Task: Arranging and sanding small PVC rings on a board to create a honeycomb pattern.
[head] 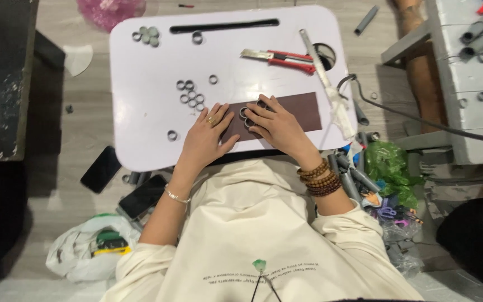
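i see my left hand [207, 134] lying flat with fingers spread on the left end of the dark brown rectangular sandpaper sheet [292, 110], at the frame's centre on the white rounded plastic table [141, 84]. my right hand [275, 123] presses small grey plastic rings [246, 113] onto it with its fingertips. a red utility knife [279, 57] lies above.

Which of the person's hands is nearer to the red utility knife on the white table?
Right. The right hand rests on the brown sandpaper sheet, just below the red utility knife. The left hand lies farther off, at the sheet's left end.
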